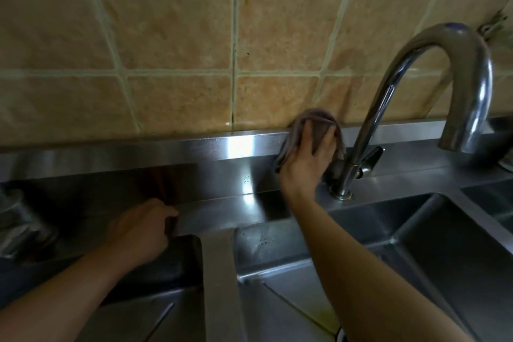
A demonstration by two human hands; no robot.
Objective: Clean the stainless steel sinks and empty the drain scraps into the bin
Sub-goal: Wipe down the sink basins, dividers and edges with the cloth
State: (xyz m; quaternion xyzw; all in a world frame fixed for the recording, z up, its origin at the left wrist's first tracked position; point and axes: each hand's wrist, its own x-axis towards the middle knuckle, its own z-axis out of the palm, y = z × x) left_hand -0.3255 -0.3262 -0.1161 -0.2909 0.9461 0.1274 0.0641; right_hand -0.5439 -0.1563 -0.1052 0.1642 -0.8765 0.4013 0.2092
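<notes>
My right hand (305, 159) presses a grey-brown cloth (319, 122) against the steel backsplash ledge (194, 147), just left of the curved chrome tap (433, 69). Its fingers are spread over the cloth, which wraps over the top edge of the ledge. My left hand (141, 228) rests on the back rim of the left sink basin (166, 300), with its fingers curled over the rim edge. The middle sink basin (305, 272) lies under my right forearm. A steel divider strip (219, 286) separates the two basins.
A tan tiled wall (180, 36) rises behind the ledge. Another tap's base (19, 225) stands at the far left. A third basin's corner (494, 203) shows at the far right. The tap's lever (369, 158) sticks out beside the cloth.
</notes>
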